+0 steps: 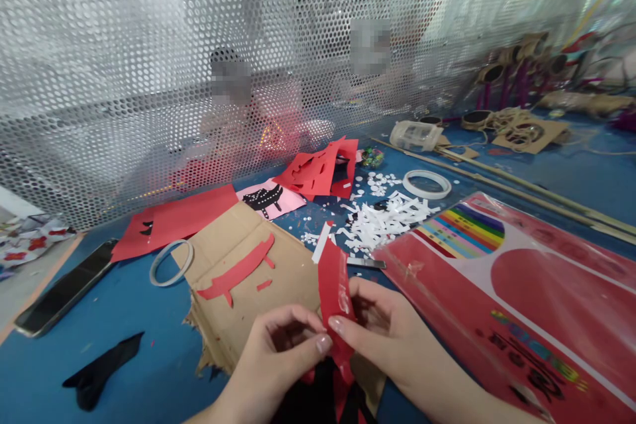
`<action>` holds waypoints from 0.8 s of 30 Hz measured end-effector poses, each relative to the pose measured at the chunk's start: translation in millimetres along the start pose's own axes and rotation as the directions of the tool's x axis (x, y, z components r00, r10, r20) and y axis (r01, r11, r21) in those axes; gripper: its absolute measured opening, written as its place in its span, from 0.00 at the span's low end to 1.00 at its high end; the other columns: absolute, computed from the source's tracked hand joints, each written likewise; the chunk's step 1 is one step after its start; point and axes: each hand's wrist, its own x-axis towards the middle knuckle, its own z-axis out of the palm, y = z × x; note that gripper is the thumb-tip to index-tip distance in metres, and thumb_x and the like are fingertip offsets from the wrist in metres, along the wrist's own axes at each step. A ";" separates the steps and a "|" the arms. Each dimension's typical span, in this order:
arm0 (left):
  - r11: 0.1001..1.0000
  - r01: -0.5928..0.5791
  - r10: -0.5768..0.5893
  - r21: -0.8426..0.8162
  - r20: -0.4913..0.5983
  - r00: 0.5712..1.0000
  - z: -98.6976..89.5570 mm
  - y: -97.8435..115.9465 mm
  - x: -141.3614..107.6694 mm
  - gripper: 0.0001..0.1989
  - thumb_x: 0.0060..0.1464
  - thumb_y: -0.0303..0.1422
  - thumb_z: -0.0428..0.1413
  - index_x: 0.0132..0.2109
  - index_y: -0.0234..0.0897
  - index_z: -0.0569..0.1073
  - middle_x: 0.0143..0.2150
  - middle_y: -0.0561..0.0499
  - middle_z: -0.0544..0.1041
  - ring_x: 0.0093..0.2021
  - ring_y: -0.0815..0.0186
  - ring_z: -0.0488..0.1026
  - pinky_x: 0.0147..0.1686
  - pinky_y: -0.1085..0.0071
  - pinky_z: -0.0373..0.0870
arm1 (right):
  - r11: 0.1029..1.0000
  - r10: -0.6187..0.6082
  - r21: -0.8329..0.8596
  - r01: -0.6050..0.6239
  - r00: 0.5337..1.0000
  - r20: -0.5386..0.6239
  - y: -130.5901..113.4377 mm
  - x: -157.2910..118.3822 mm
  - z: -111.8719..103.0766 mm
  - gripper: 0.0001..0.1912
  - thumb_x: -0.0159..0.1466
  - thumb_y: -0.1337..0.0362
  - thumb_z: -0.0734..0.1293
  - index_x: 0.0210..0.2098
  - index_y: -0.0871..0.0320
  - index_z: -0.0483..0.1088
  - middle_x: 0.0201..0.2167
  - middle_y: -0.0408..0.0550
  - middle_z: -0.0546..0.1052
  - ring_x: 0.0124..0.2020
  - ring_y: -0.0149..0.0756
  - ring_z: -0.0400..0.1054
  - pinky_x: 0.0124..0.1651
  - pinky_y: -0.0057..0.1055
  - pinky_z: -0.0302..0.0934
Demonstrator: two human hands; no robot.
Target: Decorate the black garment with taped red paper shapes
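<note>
A long red paper piece stands upright between my hands, with a shiny, tape-like surface along its right side. My right hand grips it, thumb in front and fingers behind. At its left edge, the thumb and forefinger of my left hand are pinched together; what lies between those fingertips is too small to make out. Black and red material hangs below my fingers, partly hidden. Beneath my hands lies a brown cardboard sheet with a curved red paper cutout on it.
Double-sided tape rolls and white paper strips lie beyond my hands. A metal-ended cutter is close by. Red paper packs cover the right; a phone lies left. Behind a perforated screen sit people.
</note>
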 end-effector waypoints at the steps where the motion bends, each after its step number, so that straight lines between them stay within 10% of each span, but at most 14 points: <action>1: 1.000 0.003 -0.003 -0.013 0.012 1.000 0.2 0.5 0.0 0.13 0.41 0.37 0.67 0.28 0.33 0.74 0.24 0.52 0.74 0.25 0.73 0.66 0.26 0.79 0.61 | 1.000 -0.005 -0.017 0.005 1.000 0.000 0.5 -0.6 -0.2 0.05 0.58 0.64 0.67 0.30 0.60 0.67 0.27 0.42 0.70 0.30 0.28 0.64 0.33 0.22 0.60; 10: 0.995 0.024 -0.012 -0.097 0.128 0.992 -3.7 -2.0 2.6 0.10 0.45 0.31 0.64 0.29 0.32 0.71 0.27 0.51 0.74 0.28 0.71 0.69 0.29 0.77 0.61 | 0.995 0.007 -0.103 -0.002 0.999 0.042 -1.0 -0.8 0.6 0.06 0.60 0.63 0.63 0.33 0.60 0.67 0.30 0.44 0.71 0.34 0.33 0.66 0.37 0.26 0.61; 19: 0.967 -0.158 0.151 0.202 0.050 0.987 -5.0 7.4 4.8 0.09 0.44 0.30 0.63 0.32 0.35 0.70 0.27 0.53 0.72 0.27 0.71 0.68 0.28 0.77 0.64 | 0.920 -0.029 -0.391 0.011 0.999 -0.040 -1.5 10.2 -12.6 0.06 0.58 0.67 0.61 0.35 0.59 0.67 0.29 0.44 0.73 0.33 0.34 0.69 0.36 0.26 0.64; 22: 0.730 -0.306 0.394 0.611 -0.010 0.919 -18.3 39.5 6.8 0.07 0.55 0.35 0.53 0.37 0.37 0.71 0.32 0.50 0.74 0.31 0.66 0.70 0.31 0.73 0.66 | 0.708 -0.101 -0.699 0.103 0.994 0.044 -3.2 14.1 -17.1 0.14 0.57 0.72 0.61 0.42 0.57 0.69 0.33 0.44 0.75 0.33 0.35 0.71 0.35 0.27 0.65; 24: 0.326 -0.268 0.468 0.907 0.091 0.879 -38.7 64.6 8.3 0.08 0.55 0.34 0.51 0.40 0.38 0.73 0.34 0.48 0.76 0.34 0.62 0.72 0.35 0.70 0.66 | 0.523 -0.149 -0.840 0.149 0.985 0.082 0.0 15.6 -19.3 0.17 0.56 0.74 0.60 0.42 0.56 0.71 0.35 0.46 0.76 0.35 0.37 0.70 0.38 0.30 0.64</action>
